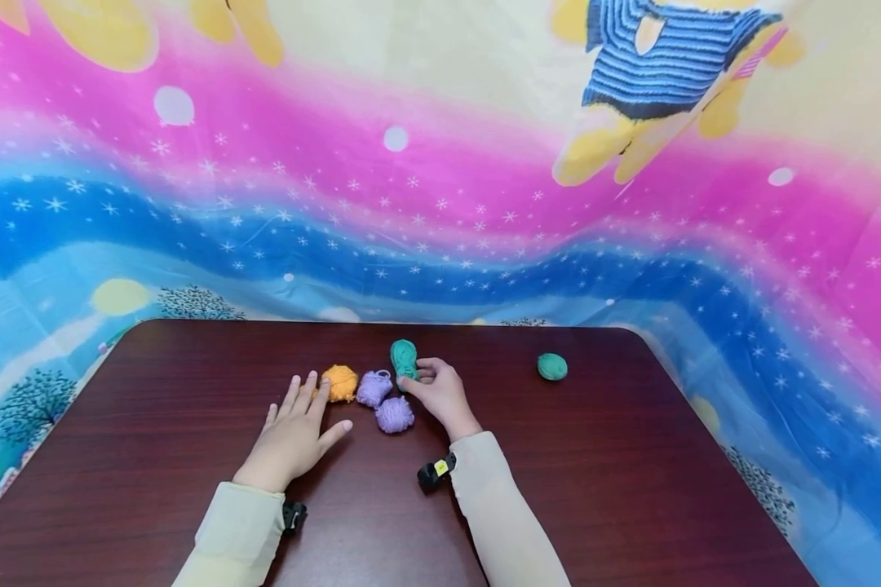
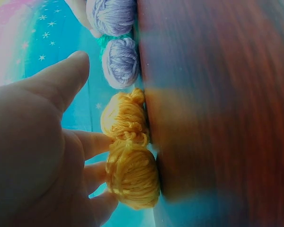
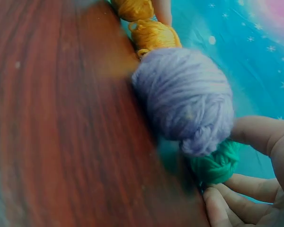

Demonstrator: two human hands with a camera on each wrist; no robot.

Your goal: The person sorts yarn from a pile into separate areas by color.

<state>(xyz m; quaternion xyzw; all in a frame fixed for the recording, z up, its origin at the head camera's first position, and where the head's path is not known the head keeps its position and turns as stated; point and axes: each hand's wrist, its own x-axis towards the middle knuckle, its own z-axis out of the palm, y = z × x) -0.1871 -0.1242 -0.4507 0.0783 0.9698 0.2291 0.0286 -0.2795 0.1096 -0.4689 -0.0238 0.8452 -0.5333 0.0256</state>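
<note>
My right hand (image 1: 444, 398) pinches a green ball of yarn (image 1: 404, 359) between thumb and fingers at the far middle of the table. My left hand (image 1: 288, 440) lies with fingers spread, touching the orange yarn balls. One orange ball (image 1: 342, 383) shows beside its index finger; a second orange ball (image 2: 132, 175) appears against the fingers in the left wrist view and is mostly covered by them from above. Between the hands sit two purple yarn balls (image 1: 395, 416), touching each other. In the right wrist view, the nearer purple ball (image 3: 184, 99) partly hides the green one.
Another green yarn ball (image 1: 552, 367) lies apart to the right, near the table's far edge. The dark wooden table (image 1: 617, 481) meets a colourful printed cloth (image 1: 440, 204) hanging behind and along both sides. Each wrist wears a small black device (image 1: 436, 471).
</note>
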